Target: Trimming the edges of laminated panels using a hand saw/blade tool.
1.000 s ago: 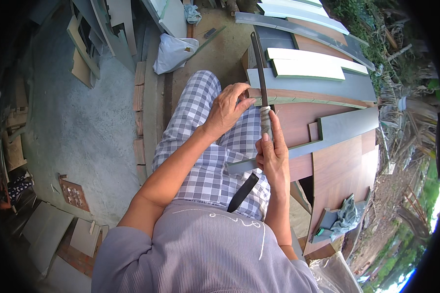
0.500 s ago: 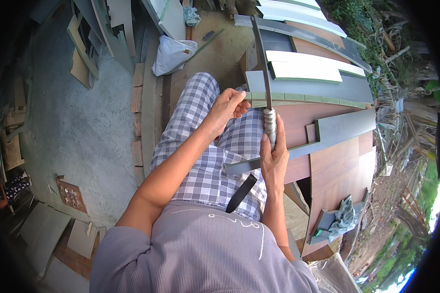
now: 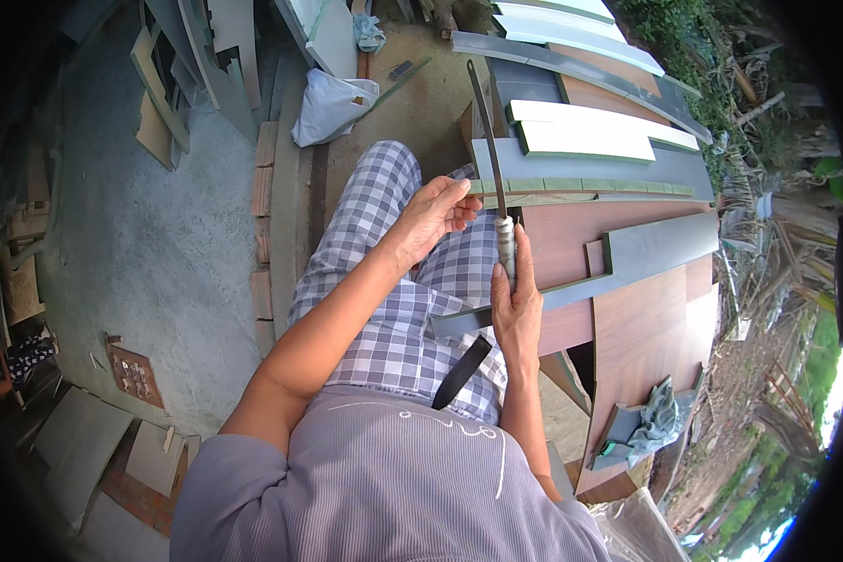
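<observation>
My right hand (image 3: 517,304) is closed round the pale, wrapped handle of a long, narrow dark blade (image 3: 486,131). The blade points away from me, tilted a little to the left, and crosses over a thin greenish strip (image 3: 618,185) with evenly spaced cross lines. The strip's left end is pinched between the thumb and fingers of my left hand (image 3: 434,211); its length runs right over the boards. From this view I cannot tell whether the blade touches the strip. Just beyond the strip lies a grey board (image 3: 660,167).
White strips (image 3: 585,139) and a long grey strip (image 3: 581,66) lie farther back. A notched grey board (image 3: 660,248) rests on brown panels (image 3: 642,337), its narrow end over my lap. A crumpled cloth (image 3: 656,421) is at the right. To the left are a white plastic bag (image 3: 331,105) and leaning boards (image 3: 211,80).
My right hand has moved slightly left and toward me. The blade has shifted the same way, its far tip now nearer. The strip has shifted slightly; my left hand still pinches its end.
</observation>
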Demonstrator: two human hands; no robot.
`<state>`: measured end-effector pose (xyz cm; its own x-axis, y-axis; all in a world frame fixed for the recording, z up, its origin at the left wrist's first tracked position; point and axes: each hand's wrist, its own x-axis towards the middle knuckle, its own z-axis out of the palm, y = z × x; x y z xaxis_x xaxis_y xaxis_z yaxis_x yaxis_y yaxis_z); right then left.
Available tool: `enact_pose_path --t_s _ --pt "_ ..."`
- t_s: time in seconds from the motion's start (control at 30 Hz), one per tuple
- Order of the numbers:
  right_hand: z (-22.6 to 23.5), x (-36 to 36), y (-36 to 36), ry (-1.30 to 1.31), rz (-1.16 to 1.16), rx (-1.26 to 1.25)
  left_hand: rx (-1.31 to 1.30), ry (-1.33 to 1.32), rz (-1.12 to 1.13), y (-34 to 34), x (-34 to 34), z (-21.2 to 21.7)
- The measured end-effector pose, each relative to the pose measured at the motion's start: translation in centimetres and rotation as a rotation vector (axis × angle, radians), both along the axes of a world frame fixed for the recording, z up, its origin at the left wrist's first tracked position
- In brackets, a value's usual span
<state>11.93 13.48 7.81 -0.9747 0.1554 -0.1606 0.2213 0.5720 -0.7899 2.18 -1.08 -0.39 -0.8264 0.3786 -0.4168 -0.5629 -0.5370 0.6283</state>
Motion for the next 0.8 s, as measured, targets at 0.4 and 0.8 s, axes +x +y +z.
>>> enact_pose_path --t_s 0.4,0.8 --pt "1.3 -0.2 0.5 -0.105 0.022 0.043 -0.152 0.04 0.013 0.4 -0.6 0.2" --pt "2.0 0.0 0.2 -0.158 0.023 0.079 -0.196 0.028 -0.047 0.4 -0.6 0.5"
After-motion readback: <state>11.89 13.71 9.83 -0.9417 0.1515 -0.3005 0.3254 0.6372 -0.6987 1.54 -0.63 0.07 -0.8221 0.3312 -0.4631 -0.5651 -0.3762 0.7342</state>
